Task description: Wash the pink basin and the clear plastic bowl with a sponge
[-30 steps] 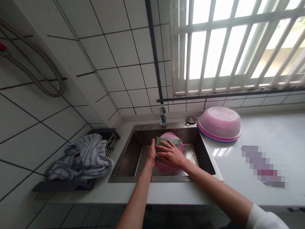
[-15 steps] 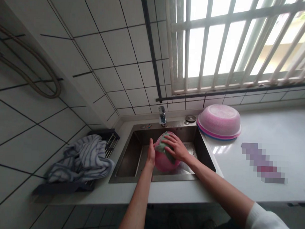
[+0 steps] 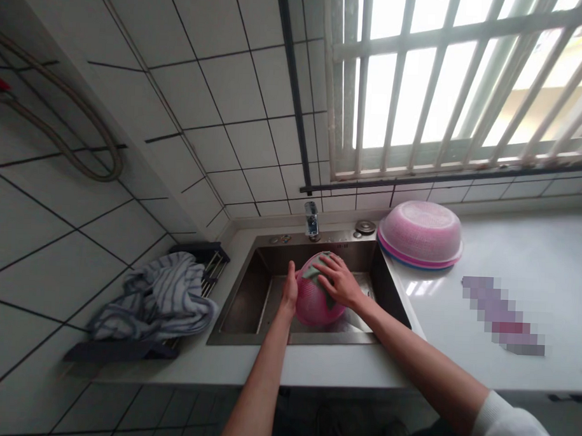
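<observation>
A pink plastic colander [image 3: 313, 306] is held tilted inside the steel sink [image 3: 243, 305]. My left hand [image 3: 290, 290] grips its left rim, thumb up; the other fingers are hidden behind it. On the colander's surface lies a green cloth [image 3: 313, 271], which my right hand [image 3: 340, 282] presses with its fingers slightly spread over it. Part of the cloth shows below the right palm. Behind the colander stands the faucet [image 3: 311, 219].
Upturned pink baskets [image 3: 420, 232] are stacked on the counter right of the sink, above a pixelated item [image 3: 502, 317]. To the left, a striped towel [image 3: 164, 296] lies on a dark rack [image 3: 119, 352]. A barred window [image 3: 419, 89] is at the back.
My right hand has shifted slightly to the right with the cloth over the colander, baring more of its pink mesh. My left hand keeps its hold. The view has moved a little.
</observation>
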Demonstrator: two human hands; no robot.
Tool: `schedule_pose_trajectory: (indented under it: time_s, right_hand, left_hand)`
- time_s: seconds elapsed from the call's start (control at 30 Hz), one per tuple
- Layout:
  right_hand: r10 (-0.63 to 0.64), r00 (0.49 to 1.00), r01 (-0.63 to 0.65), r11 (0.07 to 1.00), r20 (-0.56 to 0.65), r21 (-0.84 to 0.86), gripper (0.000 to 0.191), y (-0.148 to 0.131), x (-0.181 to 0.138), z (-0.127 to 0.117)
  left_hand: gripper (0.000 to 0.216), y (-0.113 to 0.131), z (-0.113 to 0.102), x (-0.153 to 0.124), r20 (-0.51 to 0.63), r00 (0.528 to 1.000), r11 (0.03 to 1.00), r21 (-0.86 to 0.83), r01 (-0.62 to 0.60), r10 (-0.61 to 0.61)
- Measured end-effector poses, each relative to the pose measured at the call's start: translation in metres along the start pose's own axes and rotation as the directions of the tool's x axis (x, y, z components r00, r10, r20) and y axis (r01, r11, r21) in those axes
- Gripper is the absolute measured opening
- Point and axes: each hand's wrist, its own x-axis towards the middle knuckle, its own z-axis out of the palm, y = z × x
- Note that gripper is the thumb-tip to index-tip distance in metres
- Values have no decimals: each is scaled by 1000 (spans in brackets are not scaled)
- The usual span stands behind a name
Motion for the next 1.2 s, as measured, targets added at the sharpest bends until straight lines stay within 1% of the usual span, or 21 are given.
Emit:
schedule_pose_trajectory:
  time_s: [0.1, 0.13, 0.2, 0.27, 0.33, 0.4, 0.47, 0.5, 0.53, 0.57, 0.63, 0.7, 0.73, 0.8, 0.87, 0.9, 0.97, 1.03, 1.1, 1.13, 1.2]
  right_hand:
    - [-206, 970, 209, 978, 129, -10, 40, -5, 0, 2]
    - [-230, 962, 231, 973, 148, 10, 40, -3, 1, 2]
    - [-159, 980, 153, 987, 120, 55, 40, 4, 2, 2]
    - [40, 999, -40, 996, 6, 80, 43, 11, 2, 1]
    - [103, 994, -101, 993, -33, 56, 45, 11, 0, 1]
    - [-3, 1000, 3, 1000, 1, -8, 44, 3, -1, 1]
    - [-186, 978, 189, 982, 96, -19, 39, -6, -1, 1]
    - [-237, 963, 240, 971, 126, -4, 38, -8, 0, 1]
    - [-242, 960, 243, 970, 138, 10, 38, -8, 1, 1]
    - [-207, 970, 206, 978, 125, 24, 38, -6, 3, 0]
    - [-47, 998, 45, 998, 42, 40, 40, 1, 3, -1]
    - [48, 999, -47, 999, -8, 23, 42, 4, 2, -2]
    - [40, 999, -40, 999, -10, 0, 42, 3, 1, -1]
    - [-69, 997, 71, 996, 37, -45, 41, -3, 0, 0]
    - [-179, 978, 184, 982, 103, -35, 40, -8, 0, 1]
    - [-200, 972, 203, 979, 120, -15, 39, -7, 2, 2]
    - [-148, 984, 145, 989, 97, 35, 38, 0, 4, 1]
    - [4, 1000, -4, 997, 11, 83, 40, 11, 5, 1]
    - [123, 990, -118, 989, -61, 91, 42, 15, 4, 2]
    - [127, 990, -122, 990, -68, 69, 42, 14, 3, 3]
    - [19, 1000, -19, 1000, -18, -3, 41, 4, 0, 6]
  left_hand:
    - [82, 3, 1, 0, 34, 999, 999, -35, 4, -3]
    - [81, 4, 1, -1, 42, 999, 999, -46, 2, -1]
    - [80, 5, 3, -5, 26, 1000, 999, -45, -9, 10]
    - [80, 5, 4, -7, -2, 1000, 1000, -19, -17, 17]
    - [81, 5, 4, -7, -26, 999, 1000, -1, -21, 21]
    - [80, 5, 4, -4, -56, 998, 999, -9, -38, 37]
    - [76, 4, 3, 0, -89, 994, 998, -19, -66, 64]
    - [74, 3, 2, 1, -97, 992, 997, -12, -77, 76]
    - [73, 2, 2, 2, -98, 992, 996, 8, -84, 85]
    - [73, 1, 1, 2, -90, 992, 996, 38, -85, 89]
    - [76, -1, 0, 2, -63, 994, 990, 111, -85, 93]
    - [77, -2, -2, 2, -72, 991, 979, 181, -97, 112]
    - [77, -3, -3, 2, -90, 987, 971, 213, -109, 130]
    - [76, -3, -5, 3, -139, 975, 953, 273, -133, 176]
    - [74, -2, -5, 3, -146, 966, 940, 300, -161, 212]
    - [73, -2, -5, 3, -135, 966, 937, 303, -173, 222]
    - [71, -2, -2, 0, -111, 968, 934, 307, -181, 224]
    - [68, -1, 1, -3, -92, 974, 934, 313, -170, 208]
    - [67, 1, 5, -4, -83, 976, 932, 324, -166, 202]
    - [67, 1, 6, -4, -79, 975, 928, 329, -173, 210]
    - [65, 2, 7, -2, -81, 966, 920, 334, -205, 245]
